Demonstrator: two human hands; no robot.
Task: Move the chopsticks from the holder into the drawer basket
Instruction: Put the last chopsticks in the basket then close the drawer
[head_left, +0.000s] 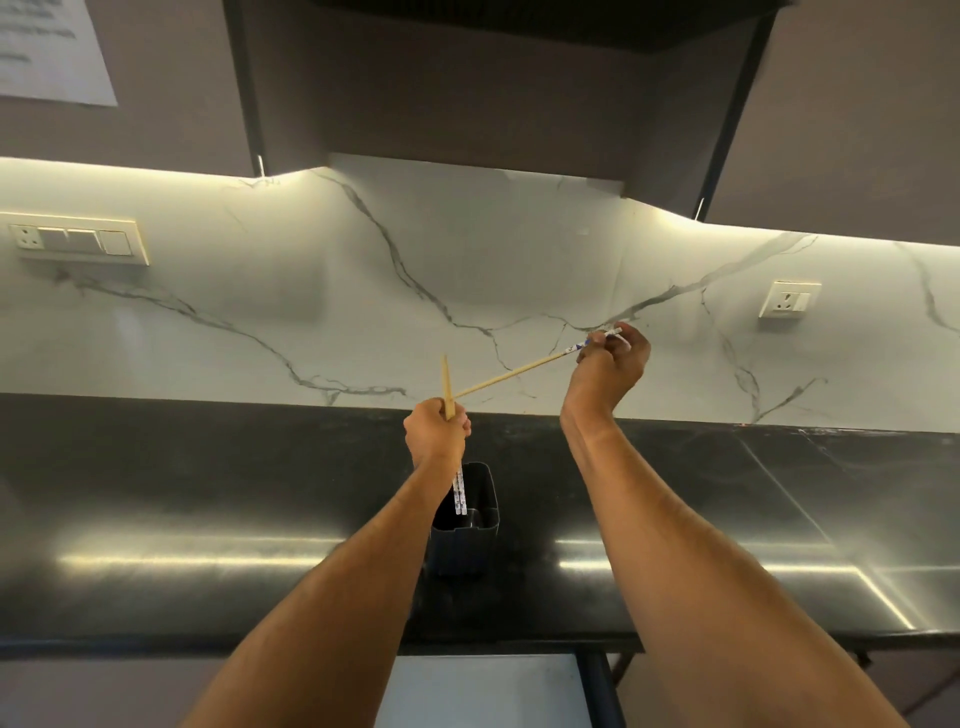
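Observation:
A dark square holder (480, 519) stands on the black counter (208, 493) at the middle. My left hand (436, 434) grips a pair of wooden chopsticks (458, 491) above it; their patterned white ends hang over the holder's mouth and their thin tips point up. My right hand (610, 366), raised higher and to the right, pinches the patterned end of a single chopstick (519, 373). That chopstick slants down to the left, its tip close to my left hand. The drawer basket is not in view.
A white marble backsplash (467, 291) rises behind the counter, with a switch panel (78, 241) at the left and a socket (788, 300) at the right. Dark cabinets (493, 93) hang overhead. A pale panel (483, 691) shows below the counter's front edge.

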